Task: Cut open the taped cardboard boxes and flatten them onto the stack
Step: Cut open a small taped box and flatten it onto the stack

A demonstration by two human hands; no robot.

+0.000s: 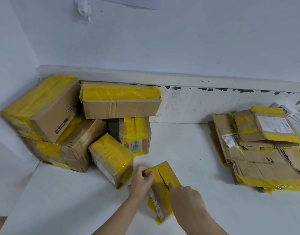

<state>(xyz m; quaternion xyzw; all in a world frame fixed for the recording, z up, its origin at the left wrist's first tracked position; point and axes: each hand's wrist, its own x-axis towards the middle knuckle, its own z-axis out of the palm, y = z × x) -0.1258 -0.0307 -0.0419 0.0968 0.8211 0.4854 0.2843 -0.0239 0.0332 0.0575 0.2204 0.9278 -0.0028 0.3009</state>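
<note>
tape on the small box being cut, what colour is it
Yellow tape over the brown small box, clearest in the head view.

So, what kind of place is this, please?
Probably a packing or storage corner: taped cardboard boxes piled against a white wall, and a stack of flattened cartons on the white surface.

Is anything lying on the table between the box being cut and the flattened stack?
Nothing visible. The box, held by the left hand and right hand, has only bare table between it and the stack at right.
</note>
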